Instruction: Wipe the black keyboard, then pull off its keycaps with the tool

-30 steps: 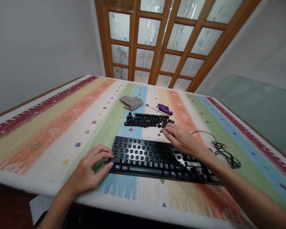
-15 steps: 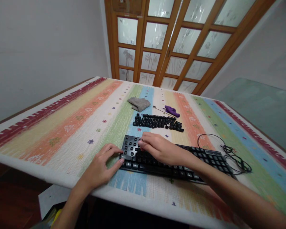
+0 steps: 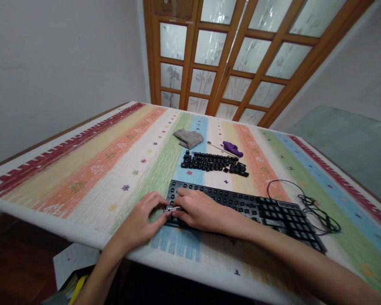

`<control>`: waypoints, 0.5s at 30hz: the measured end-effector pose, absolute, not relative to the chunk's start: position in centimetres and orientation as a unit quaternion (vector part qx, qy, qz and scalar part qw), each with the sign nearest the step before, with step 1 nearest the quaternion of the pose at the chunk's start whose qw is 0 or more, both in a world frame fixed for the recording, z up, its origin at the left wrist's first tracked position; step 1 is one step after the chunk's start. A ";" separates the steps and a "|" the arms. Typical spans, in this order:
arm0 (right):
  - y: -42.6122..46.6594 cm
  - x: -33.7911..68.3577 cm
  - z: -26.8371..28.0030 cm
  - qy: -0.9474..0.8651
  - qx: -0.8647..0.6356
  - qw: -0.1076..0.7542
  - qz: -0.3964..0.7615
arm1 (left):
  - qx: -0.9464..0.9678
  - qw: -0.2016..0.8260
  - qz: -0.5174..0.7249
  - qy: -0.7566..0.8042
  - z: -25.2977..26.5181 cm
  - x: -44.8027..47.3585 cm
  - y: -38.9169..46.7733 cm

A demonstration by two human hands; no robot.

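A black computer keyboard (image 3: 228, 195) lies near the table's front edge, with bare key stems along much of its upper left part. At its left end, my left hand (image 3: 146, 218) pinches the left end of a small, oblong, shiny piece, seemingly a wide keycap (image 3: 172, 208), between thumb and forefinger. My right hand (image 3: 198, 209) reaches across the keyboard, its fingertips closed at the piece's other end. The right palm and fingers cover part of the keys. Beyond the keyboard, several loose black keycaps (image 3: 209, 162) lie in rough rows.
A grey cloth (image 3: 188, 138), a thin rod-like tool (image 3: 220, 148) and a purple cloth (image 3: 232, 148) lie behind the loose keycaps. The keyboard's black cable (image 3: 324, 218) is coiled at right. A striped tablecloth (image 3: 114, 178) covers the table.
My right hand has come down and left from the upper rows to the keyboard's left end, meeting my left hand. The wide key there now looks tilted and shiny between my fingers.
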State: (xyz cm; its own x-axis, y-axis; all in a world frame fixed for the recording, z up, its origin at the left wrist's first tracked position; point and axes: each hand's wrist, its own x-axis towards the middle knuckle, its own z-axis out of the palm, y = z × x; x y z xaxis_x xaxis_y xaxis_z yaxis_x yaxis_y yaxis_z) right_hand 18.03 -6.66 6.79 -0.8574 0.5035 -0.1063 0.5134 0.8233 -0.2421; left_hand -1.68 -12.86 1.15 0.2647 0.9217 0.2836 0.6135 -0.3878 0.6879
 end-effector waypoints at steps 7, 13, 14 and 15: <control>-6.8 17.5 6.9 0.972 0.219 0.076 -0.031 | 0.772 0.237 0.330 0.490 0.8 -1.8 -12.9; -7.0 17.6 6.6 0.980 0.185 0.071 0.025 | 0.775 0.248 0.326 0.481 0.9 -1.7 -12.8; -7.0 17.7 6.4 0.980 0.182 0.068 0.030 | 0.776 0.250 0.325 0.479 1.0 -1.7 -12.8; -6.9 17.8 6.3 0.981 0.180 0.064 0.034 | 0.777 0.252 0.323 0.478 1.0 -1.6 -12.8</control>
State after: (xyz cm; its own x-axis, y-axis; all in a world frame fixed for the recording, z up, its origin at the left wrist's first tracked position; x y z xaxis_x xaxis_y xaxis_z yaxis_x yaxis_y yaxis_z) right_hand 17.77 -6.92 6.33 -0.9267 0.3580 -0.1142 0.3494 0.9327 0.0890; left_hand -1.65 -12.83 0.96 0.3335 0.9059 0.2610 0.5801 -0.4154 0.7007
